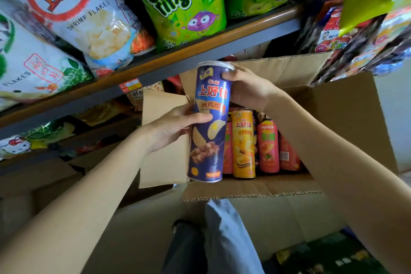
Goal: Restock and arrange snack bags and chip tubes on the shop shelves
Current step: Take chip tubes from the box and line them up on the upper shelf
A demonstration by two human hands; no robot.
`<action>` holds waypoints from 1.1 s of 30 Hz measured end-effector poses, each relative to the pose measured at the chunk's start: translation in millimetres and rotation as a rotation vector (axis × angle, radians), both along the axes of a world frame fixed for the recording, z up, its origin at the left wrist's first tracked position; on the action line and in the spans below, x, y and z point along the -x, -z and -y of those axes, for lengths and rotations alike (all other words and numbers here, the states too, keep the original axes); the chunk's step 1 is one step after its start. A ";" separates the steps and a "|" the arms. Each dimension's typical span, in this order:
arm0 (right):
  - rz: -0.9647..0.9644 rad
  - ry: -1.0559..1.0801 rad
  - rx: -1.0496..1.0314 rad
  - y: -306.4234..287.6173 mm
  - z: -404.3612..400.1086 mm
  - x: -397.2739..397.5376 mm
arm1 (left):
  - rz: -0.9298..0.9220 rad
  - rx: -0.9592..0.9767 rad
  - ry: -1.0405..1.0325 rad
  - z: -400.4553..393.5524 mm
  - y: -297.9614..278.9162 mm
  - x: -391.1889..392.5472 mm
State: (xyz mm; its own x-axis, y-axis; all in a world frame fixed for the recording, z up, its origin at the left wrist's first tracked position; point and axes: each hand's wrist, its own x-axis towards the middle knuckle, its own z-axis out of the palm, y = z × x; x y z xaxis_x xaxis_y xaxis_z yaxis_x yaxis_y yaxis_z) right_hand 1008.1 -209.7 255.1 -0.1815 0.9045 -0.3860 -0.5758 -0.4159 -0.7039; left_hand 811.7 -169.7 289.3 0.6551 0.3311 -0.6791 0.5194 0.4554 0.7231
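A tall blue chip tube (209, 140) is held upright above an open cardboard box (347, 118). My left hand (175, 127) grips its middle from the left, thumb across the front. My right hand (246, 87) grips its top end near the white lid. Inside the box stand several more tubes: an orange one (243, 144) and red ones (268, 147). Above, the shelf (200, 51) carries green onion rings bags (182, 4) and white shrimp flakes bags (73, 6).
A lower shelf at the left holds more snack bags (33, 138). Packed snack packets (355, 38) hang or stand at the upper right. The box's left flap (162, 140) stands up behind my left hand. My legs (211, 240) are below the box.
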 end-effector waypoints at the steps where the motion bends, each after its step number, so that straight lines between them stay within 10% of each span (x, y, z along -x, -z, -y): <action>1: 0.035 0.018 0.019 -1.6 -0.5 1.2 | -0.014 -0.009 -0.021 0.5 0.8 -1.1; 6: 0.552 0.293 0.324 21.3 12.9 -17.6 | -0.207 -0.163 -0.207 6.0 15.7 0.4; 8: 1.134 0.097 0.552 48.6 30.2 -28.0 | -0.290 -0.260 -0.214 8.5 20.3 6.4; 10: 1.291 -0.172 0.685 75.3 50.7 -23.4 | -0.322 -0.296 -0.207 10.8 25.9 12.4; 20: 1.181 -0.256 0.859 129.6 66.7 45.0 | -0.275 -0.332 -0.217 8.6 36.8 30.5; 28: 0.696 -0.216 0.147 -45.6 10.7 73.7 | -0.079 -0.310 -0.116 -10.3 -40.3 90.9; 33: 0.758 -0.178 -0.045 -187.5 0.3 145.8 | 0.169 -0.382 -0.132 -25.6 -144.7 173.7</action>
State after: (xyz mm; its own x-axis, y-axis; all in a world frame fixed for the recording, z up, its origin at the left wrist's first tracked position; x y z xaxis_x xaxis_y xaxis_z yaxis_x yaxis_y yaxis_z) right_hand 862.3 -210.0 442.6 -0.0261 0.9043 -0.4261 0.1422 -0.4186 -0.8970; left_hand 638.0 -144.1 434.0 0.6816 0.6261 -0.3787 0.3351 0.1930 0.9222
